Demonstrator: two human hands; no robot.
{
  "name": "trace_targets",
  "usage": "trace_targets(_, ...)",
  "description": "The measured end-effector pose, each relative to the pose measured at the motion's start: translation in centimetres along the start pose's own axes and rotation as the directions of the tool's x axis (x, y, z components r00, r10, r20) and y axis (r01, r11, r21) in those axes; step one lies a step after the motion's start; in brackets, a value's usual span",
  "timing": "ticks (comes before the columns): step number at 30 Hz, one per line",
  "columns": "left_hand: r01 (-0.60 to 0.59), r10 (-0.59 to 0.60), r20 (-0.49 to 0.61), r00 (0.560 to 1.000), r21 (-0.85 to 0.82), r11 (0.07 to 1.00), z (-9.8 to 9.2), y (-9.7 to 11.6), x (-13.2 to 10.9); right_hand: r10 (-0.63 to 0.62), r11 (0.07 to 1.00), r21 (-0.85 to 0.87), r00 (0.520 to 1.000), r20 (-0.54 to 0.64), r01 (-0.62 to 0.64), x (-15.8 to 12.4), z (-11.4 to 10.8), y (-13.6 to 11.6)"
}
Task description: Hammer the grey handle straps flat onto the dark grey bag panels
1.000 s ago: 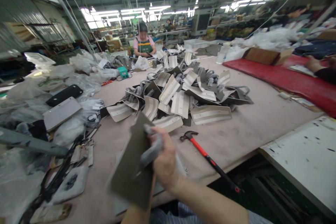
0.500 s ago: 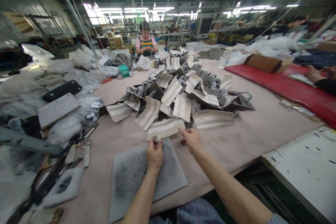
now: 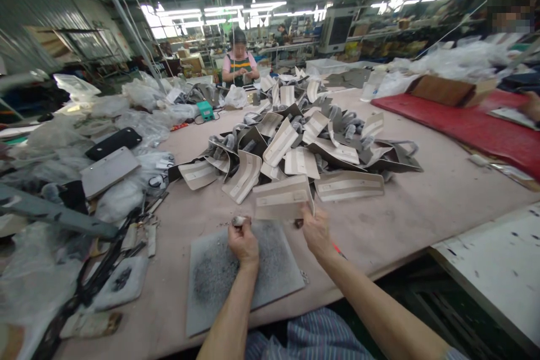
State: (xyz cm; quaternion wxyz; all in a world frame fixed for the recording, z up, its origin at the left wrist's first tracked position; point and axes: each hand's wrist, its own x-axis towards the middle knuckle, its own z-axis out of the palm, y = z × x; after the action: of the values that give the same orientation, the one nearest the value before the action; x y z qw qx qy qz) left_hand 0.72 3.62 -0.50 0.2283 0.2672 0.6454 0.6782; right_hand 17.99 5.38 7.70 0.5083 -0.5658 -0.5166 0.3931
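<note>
My right hand (image 3: 316, 230) pinches the right end of a pale, strip-backed panel (image 3: 280, 198), which is raised at the near edge of a pile of similar curved panels (image 3: 301, 162). A small dark thing (image 3: 298, 223) shows by its fingers, and a thin red piece (image 3: 337, 250) sticks out beside the wrist; I cannot tell whether they belong together. Closed over the far edge of a grey, speckled board (image 3: 278, 273), my left hand (image 3: 244, 244) grips a small, stubby whitish piece (image 3: 238, 220). Its kind is too small to make out.
Clear plastic bags (image 3: 113, 202) and scraps crowd the left side, with a metal bar (image 3: 54, 214) crossing there. A teal box (image 3: 205, 111) stands behind them. At right are a red mat (image 3: 447, 118) and a white surface (image 3: 498, 259). A co-worker (image 3: 239, 62) sits across the table.
My right hand has taken hold of the front panel by its right end and lifted it off the pile. My left hand has shifted slightly left, still gripping the small piece.
</note>
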Motion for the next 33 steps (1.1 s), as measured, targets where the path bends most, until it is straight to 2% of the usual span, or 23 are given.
trace_targets(1, 0.011, -0.012, -0.031, 0.999, -0.04, 0.999, 0.0, 0.0, 0.0, -0.118, 0.992, -0.038, 0.992, 0.034, 0.119, -1.6, -1.2, 0.0)
trace_targets(2, 0.024, -0.027, -0.043, 0.999, -0.082, 0.996, 0.0, 0.1, 0.1, -0.252, 0.961, -0.084, 0.962, 0.109, 0.262, -3.1, -2.3, 0.2)
trace_targets(3, 0.041, -0.046, -0.044, 0.998, -0.118, 0.992, -0.1, 0.2, 0.2, -0.381, 0.901, -0.127, 0.896, 0.227, 0.415, -4.5, -3.3, 0.5)
trace_targets(4, 0.061, -0.069, -0.045, 0.997, -0.147, 0.987, -0.2, 0.3, 0.4, -0.469, 0.819, -0.152, 0.799, 0.376, 0.553, -5.7, -4.1, 1.0)
trace_targets(5, 0.08, -0.09, -0.054, 0.994, -0.17, 0.982, -0.3, 0.5, 0.6, -0.496, 0.742, -0.157, 0.692, 0.524, 0.651, -6.8, -4.7, 1.6)
trace_targets(6, 0.094, -0.108, -0.064, 0.992, -0.19, 0.977, -0.5, 0.6, 0.8, -0.472, 0.684, -0.153, 0.592, 0.653, 0.714, -7.8, -5.2, 2.3)
trace_targets(7, 0.104, -0.119, -0.063, 0.991, -0.204, 0.974, -0.7, 0.7, 1.0, -0.416, 0.649, -0.15, 0.513, 0.75, 0.746, -8.6, -5.5, 2.9)
trace_targets(8, 0.109, -0.119, -0.039, 0.992, -0.208, 0.972, -0.9, 0.8, 1.2, -0.356, 0.634, -0.157, 0.466, 0.81, 0.757, -9.3, -5.6, 3.5)
trace_targets(9, 0.112, -0.112, 0.013, 0.994, -0.201, 0.973, -1.1, 0.9, 1.3, -0.303, 0.631, -0.172, 0.444, 0.843, 0.757, -9.8, -5.7, 4.0)
trace_targets(11, 0.123, -0.091, 0.186, 0.978, -0.169, 0.978, -1.2, 1.2, 1.4, -0.245, 0.64, -0.194, 0.437, 0.865, 0.743, -10.4, -5.7, 4.6)
trace_targets(14, 0.145, -0.074, 0.418, 0.905, -0.139, 0.98, -0.5, 1.5, 0.9, -0.207, 0.666, -0.194, 0.428, 0.88, 0.72, -10.2, -5.8, 4.8)
trace_targets(17, 0.158, -0.075, 0.53, 0.845, -0.113, 0.981, 0.6, 1.6, 0.3, -0.182, 0.679, -0.155, 0.369, 0.911, 0.718, -9.4, -5.9, 4.4)
trace_targets(19, 0.155, -0.081, 0.572, 0.817, -0.083, 0.984, 1.1, 1.6, 0.0, -0.18, 0.694, -0.138, 0.356, 0.917, 0.706, -9.2, -6.2, 4.1)
trace_targets(22, 0.151, -0.082, 0.594, 0.8, -0.067, 0.986, 1.1, 1.5, -0.1, -0.16, 0.731, -0.153, 0.386, 0.908, 0.665, -9.1, -6.7, 3.4)
trace_targets(25, 0.137, -0.074, 0.601, 0.796, -0.06, 0.989, 0.9, 1.5, 0.0, -0.142, 0.735, -0.217, 0.458, 0.877, 0.643, -8.7, -7.8, 3.1)
trace_targets(26, 0.128, -0.07, 0.601, 0.796, -0.055, 0.99, 0.9, 1.5, 0.0, -0.15, 0.727, -0.252, 0.506, 0.849, 0.638, -8.3, -8.3, 3.2)
trace_targets(27, 0.119, -0.067, 0.6, 0.797, -0.047, 0.992, 0.9, 1.5, 0.0, -0.166, 0.717, -0.301, 0.573, 0.803, 0.629, -8.0, -8.8, 3.4)
trace_targets(30, 0.098, -0.064, 0.603, 0.795, -0.023, 0.995, 1.0, 1.4, 0.0, -0.155, 0.665, -0.56, 0.824, 0.545, 0.495, -6.7, -9.9, 4.7)
trace_targets(31, 0.089, -0.062, 0.605, 0.794, -0.015, 0.996, 1.1, 1.4, 0.0, -0.114, 0.628, -0.655, 0.883, 0.456, 0.419, -6.4, -10.1, 5.2)
trace_targets(33, 0.064, -0.051, 0.611, 0.79, 0.001, 0.998, 1.1, 1.2, 0.0, -0.004, 0.519, -0.801, 0.938, 0.345, 0.297, -5.9, -10.3, 5.9)
